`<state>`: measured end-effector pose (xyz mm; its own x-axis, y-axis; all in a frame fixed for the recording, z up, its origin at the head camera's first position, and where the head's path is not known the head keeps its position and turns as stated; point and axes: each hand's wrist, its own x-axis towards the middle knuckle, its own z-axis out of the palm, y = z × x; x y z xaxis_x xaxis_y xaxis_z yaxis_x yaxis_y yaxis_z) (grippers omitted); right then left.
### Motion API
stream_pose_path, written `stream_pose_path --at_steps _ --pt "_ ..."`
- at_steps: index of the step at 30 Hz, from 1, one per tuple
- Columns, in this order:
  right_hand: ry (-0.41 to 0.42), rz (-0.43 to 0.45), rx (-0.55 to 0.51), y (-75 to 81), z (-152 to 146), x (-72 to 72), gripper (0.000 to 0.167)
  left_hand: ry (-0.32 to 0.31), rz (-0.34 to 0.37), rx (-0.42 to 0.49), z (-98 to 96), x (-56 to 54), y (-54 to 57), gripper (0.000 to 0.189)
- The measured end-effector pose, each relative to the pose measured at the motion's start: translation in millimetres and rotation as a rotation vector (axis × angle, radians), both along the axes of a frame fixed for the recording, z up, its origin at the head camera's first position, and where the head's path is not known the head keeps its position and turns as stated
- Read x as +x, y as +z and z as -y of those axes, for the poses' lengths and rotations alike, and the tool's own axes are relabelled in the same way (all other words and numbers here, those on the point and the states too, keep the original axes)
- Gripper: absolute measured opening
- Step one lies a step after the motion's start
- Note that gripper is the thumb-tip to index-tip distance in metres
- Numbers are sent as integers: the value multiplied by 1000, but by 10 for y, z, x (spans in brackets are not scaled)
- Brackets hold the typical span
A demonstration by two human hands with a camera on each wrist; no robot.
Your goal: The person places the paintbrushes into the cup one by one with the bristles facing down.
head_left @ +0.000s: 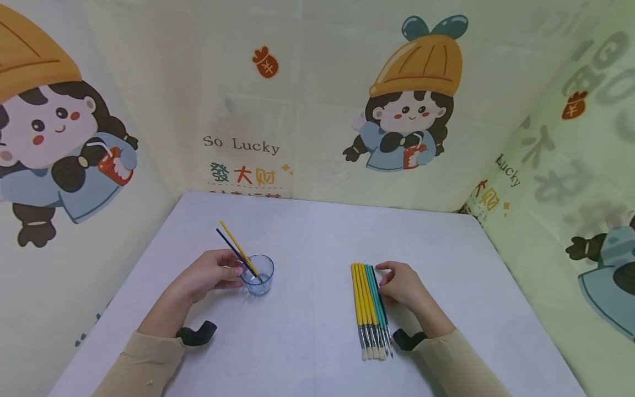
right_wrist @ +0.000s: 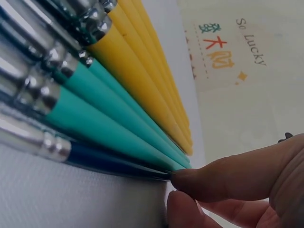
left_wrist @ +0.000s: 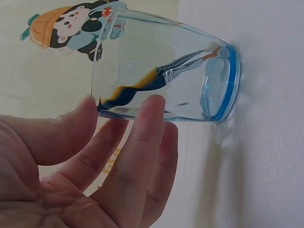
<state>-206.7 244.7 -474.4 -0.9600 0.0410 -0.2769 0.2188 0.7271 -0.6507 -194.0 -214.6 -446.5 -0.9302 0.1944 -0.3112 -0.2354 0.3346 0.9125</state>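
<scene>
A clear drinking glass (head_left: 265,281) with a blue rim and base stands upright at left. Two paintbrushes, a yellow one (head_left: 233,237) and a dark blue one (head_left: 225,240), lean in it, bristles down. My left hand (head_left: 216,270) is at the glass's left side, thumb tip by the rim and the other fingertips against its wall. At right, several yellow paintbrushes (head_left: 361,298), teal paintbrushes (head_left: 374,298) and a dark blue paintbrush (right_wrist: 109,162) lie side by side, bristles toward me. My right hand (head_left: 404,284) pinches the dark blue paintbrush near its handle end.
A white cloth (head_left: 307,331) covers the table. Printed fabric walls (head_left: 317,110) with cartoon figures enclose its back and sides. Black wrist mounts (head_left: 198,333) stick out from both beige sleeves (head_left: 149,364). Bare cloth lies between the glass and the row of brushes.
</scene>
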Motion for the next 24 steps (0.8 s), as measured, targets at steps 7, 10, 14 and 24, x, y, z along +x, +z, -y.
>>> stream_pose_path --at_steps 7,10,14,24 --pt "13 -5 21 41 32 5 63 -7 1 -1 8 -11 -8 37" --pt "14 -12 27 46 41 8 64 -6 1 -3 10 -11 -4 37" --pt "7 -12 31 40 45 16 65 -4 6 5 11 -11 -2 39" --pt "13 -17 60 26 48 18 63 -10 12 15 10 -18 -8 40"
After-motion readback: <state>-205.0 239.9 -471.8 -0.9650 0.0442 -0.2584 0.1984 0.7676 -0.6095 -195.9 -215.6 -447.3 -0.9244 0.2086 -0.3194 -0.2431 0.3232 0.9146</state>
